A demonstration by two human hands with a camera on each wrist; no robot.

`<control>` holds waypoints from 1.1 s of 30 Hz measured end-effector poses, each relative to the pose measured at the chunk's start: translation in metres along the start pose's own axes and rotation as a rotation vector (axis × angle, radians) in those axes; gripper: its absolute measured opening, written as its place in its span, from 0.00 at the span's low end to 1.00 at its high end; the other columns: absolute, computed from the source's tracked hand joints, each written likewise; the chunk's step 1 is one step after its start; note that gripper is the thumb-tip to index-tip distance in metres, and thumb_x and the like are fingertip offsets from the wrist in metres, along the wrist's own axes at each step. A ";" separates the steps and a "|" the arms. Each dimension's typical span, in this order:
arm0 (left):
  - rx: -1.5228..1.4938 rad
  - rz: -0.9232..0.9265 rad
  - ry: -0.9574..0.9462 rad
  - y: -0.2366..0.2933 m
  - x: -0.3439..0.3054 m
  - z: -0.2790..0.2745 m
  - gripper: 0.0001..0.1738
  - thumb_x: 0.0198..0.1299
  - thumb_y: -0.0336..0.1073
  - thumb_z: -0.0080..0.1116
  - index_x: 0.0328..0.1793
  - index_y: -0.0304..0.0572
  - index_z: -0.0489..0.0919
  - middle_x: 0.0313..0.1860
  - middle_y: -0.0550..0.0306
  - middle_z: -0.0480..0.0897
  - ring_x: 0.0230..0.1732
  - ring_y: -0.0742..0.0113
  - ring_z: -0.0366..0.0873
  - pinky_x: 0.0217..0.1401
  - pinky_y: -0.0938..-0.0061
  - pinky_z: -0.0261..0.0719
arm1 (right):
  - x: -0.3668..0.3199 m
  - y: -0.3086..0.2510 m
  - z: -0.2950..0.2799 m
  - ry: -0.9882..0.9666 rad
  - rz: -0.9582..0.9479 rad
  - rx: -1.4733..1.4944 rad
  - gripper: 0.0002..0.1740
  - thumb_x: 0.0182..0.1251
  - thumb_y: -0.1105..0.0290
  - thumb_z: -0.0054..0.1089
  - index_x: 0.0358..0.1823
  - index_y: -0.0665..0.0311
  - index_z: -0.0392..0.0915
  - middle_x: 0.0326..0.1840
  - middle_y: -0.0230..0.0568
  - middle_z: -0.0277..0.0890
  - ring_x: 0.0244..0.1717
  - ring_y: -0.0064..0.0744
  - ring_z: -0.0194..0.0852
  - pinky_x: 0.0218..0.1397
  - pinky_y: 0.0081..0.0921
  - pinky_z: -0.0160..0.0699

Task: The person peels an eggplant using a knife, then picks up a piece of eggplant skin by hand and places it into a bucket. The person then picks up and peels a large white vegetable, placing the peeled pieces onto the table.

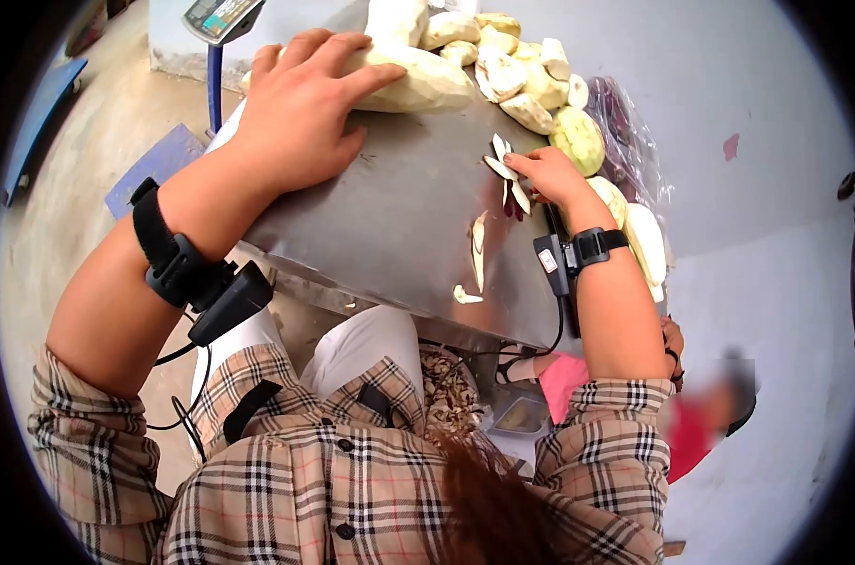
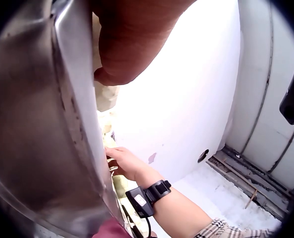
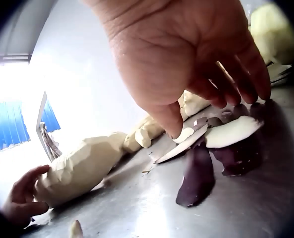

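Observation:
Spread fingers of my left hand [image 1: 300,108] rest over a long peeled pale vegetable [image 1: 427,85] at the table's far left; the right wrist view shows this hand [image 3: 23,201] at the end of the vegetable [image 3: 82,166]. My right hand [image 1: 552,177] is over a small heap of peel strips [image 1: 518,196], white inside and purple outside. In the right wrist view its fingers [image 3: 231,94] reach down to the metal surface behind the purple peels [image 3: 199,176], thumb apart beside a white slice. The left wrist view shows both hands, left [image 2: 132,39] close up and right [image 2: 132,166] farther off.
Several peeled pieces [image 1: 498,71] lie along the metal table's [image 1: 390,207] far edge, beside a clear plastic bag [image 1: 625,141] of purple things. Loose peels [image 1: 478,254] are near the front. A digital scale display [image 1: 222,17] stands at the upper left; another person [image 1: 705,414] is at the lower right.

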State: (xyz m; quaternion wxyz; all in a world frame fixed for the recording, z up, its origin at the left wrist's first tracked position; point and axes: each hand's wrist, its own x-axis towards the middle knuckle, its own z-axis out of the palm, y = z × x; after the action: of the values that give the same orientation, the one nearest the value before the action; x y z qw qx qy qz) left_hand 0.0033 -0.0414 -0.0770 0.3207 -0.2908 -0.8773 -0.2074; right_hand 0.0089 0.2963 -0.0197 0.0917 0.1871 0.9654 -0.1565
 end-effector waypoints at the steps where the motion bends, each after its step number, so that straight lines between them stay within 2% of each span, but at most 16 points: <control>1: -0.008 0.000 0.011 0.001 -0.002 0.000 0.36 0.46 0.32 0.65 0.66 0.65 0.75 0.70 0.59 0.69 0.71 0.52 0.62 0.70 0.55 0.59 | 0.004 0.002 0.004 -0.004 -0.012 -0.004 0.31 0.59 0.50 0.66 0.41 0.79 0.82 0.37 0.56 0.84 0.36 0.44 0.84 0.40 0.39 0.80; 2: -0.015 -0.002 0.023 0.000 -0.002 0.000 0.36 0.45 0.32 0.65 0.66 0.65 0.75 0.70 0.59 0.70 0.71 0.51 0.62 0.70 0.55 0.58 | 0.009 0.002 0.004 -0.012 -0.024 -0.007 0.30 0.59 0.50 0.66 0.40 0.79 0.82 0.36 0.55 0.84 0.35 0.43 0.84 0.39 0.39 0.80; 3: -0.024 -0.004 0.034 0.000 -0.002 0.001 0.36 0.45 0.31 0.65 0.66 0.65 0.75 0.69 0.58 0.70 0.71 0.51 0.62 0.69 0.55 0.58 | 0.004 -0.006 0.003 -0.025 -0.031 -0.006 0.30 0.58 0.52 0.67 0.45 0.78 0.82 0.40 0.55 0.84 0.39 0.42 0.84 0.43 0.36 0.81; 6: -0.049 -0.017 0.047 0.002 -0.002 -0.001 0.36 0.44 0.31 0.66 0.65 0.65 0.76 0.69 0.57 0.70 0.71 0.51 0.62 0.69 0.55 0.58 | 0.010 0.000 0.006 0.007 -0.164 -0.071 0.26 0.62 0.57 0.66 0.54 0.72 0.79 0.42 0.41 0.82 0.40 0.29 0.78 0.41 0.29 0.78; 7: -0.051 -0.018 0.050 0.002 -0.002 -0.001 0.36 0.44 0.30 0.65 0.65 0.65 0.76 0.69 0.57 0.70 0.71 0.51 0.62 0.69 0.55 0.58 | 0.009 0.001 0.007 0.001 -0.181 -0.045 0.26 0.62 0.61 0.66 0.57 0.72 0.78 0.43 0.41 0.82 0.40 0.28 0.78 0.43 0.28 0.77; 10: -0.048 -0.012 0.058 0.001 -0.003 0.000 0.36 0.44 0.31 0.65 0.65 0.64 0.76 0.69 0.57 0.70 0.71 0.51 0.63 0.68 0.55 0.59 | 0.001 -0.001 0.009 0.051 -0.219 -0.030 0.27 0.58 0.63 0.66 0.56 0.73 0.79 0.44 0.49 0.84 0.44 0.37 0.83 0.51 0.29 0.79; 11: -0.047 -0.009 0.063 0.001 -0.004 -0.001 0.36 0.44 0.31 0.65 0.65 0.64 0.76 0.69 0.57 0.71 0.71 0.51 0.63 0.68 0.55 0.59 | -0.003 -0.004 0.008 0.037 -0.229 -0.048 0.25 0.58 0.65 0.65 0.56 0.70 0.79 0.42 0.47 0.84 0.42 0.35 0.83 0.49 0.29 0.79; 17: 0.004 0.014 0.062 0.003 -0.007 -0.007 0.36 0.44 0.32 0.64 0.66 0.65 0.76 0.68 0.57 0.71 0.70 0.52 0.63 0.67 0.55 0.60 | -0.018 -0.013 0.014 0.025 -0.303 -0.013 0.22 0.58 0.70 0.61 0.56 0.67 0.80 0.40 0.46 0.83 0.40 0.33 0.83 0.48 0.29 0.79; 20: 0.006 0.009 0.059 0.001 -0.010 -0.006 0.37 0.44 0.33 0.64 0.66 0.65 0.76 0.68 0.57 0.71 0.70 0.52 0.63 0.67 0.55 0.60 | -0.019 -0.016 0.022 0.045 -0.403 0.009 0.22 0.58 0.71 0.60 0.55 0.69 0.80 0.44 0.47 0.82 0.39 0.34 0.83 0.47 0.30 0.80; 21: 0.010 0.010 0.062 0.001 -0.010 -0.005 0.37 0.44 0.33 0.64 0.66 0.66 0.76 0.68 0.58 0.71 0.70 0.53 0.63 0.67 0.55 0.60 | -0.031 -0.028 0.022 0.011 -0.346 0.064 0.21 0.59 0.72 0.59 0.54 0.68 0.81 0.48 0.46 0.80 0.40 0.34 0.82 0.46 0.32 0.81; 27: 0.019 0.015 0.077 0.001 -0.011 -0.003 0.37 0.45 0.33 0.64 0.66 0.68 0.75 0.68 0.58 0.71 0.70 0.53 0.63 0.67 0.55 0.61 | -0.038 -0.027 0.026 0.008 -0.484 -0.078 0.19 0.59 0.75 0.57 0.52 0.63 0.83 0.42 0.43 0.76 0.39 0.37 0.79 0.44 0.31 0.80; 29: 0.025 0.010 0.075 0.002 -0.011 -0.002 0.37 0.45 0.34 0.64 0.67 0.68 0.75 0.68 0.59 0.71 0.70 0.52 0.64 0.68 0.55 0.61 | -0.040 -0.022 0.028 0.030 -0.606 -0.128 0.19 0.59 0.76 0.57 0.52 0.61 0.84 0.41 0.42 0.76 0.38 0.37 0.78 0.44 0.30 0.79; 32: 0.000 -0.031 -0.100 0.001 -0.008 -0.010 0.33 0.48 0.38 0.60 0.66 0.58 0.74 0.67 0.46 0.69 0.71 0.46 0.60 0.67 0.46 0.58 | -0.050 -0.022 0.029 0.026 -0.680 -0.165 0.19 0.58 0.77 0.57 0.50 0.57 0.84 0.40 0.39 0.76 0.38 0.38 0.77 0.44 0.30 0.77; 33: -0.012 -0.039 -0.124 0.002 -0.007 -0.014 0.32 0.48 0.39 0.60 0.65 0.59 0.75 0.67 0.47 0.69 0.70 0.47 0.60 0.66 0.46 0.57 | -0.055 -0.023 0.029 0.018 -0.693 -0.171 0.19 0.58 0.78 0.58 0.50 0.57 0.85 0.40 0.39 0.76 0.38 0.38 0.77 0.44 0.30 0.77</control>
State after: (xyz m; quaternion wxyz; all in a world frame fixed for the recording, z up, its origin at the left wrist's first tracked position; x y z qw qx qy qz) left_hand 0.0149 -0.0506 -0.0716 0.2599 -0.2881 -0.8996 -0.2004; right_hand 0.0536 0.2482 -0.0277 0.0399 -0.1583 0.9820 -0.0955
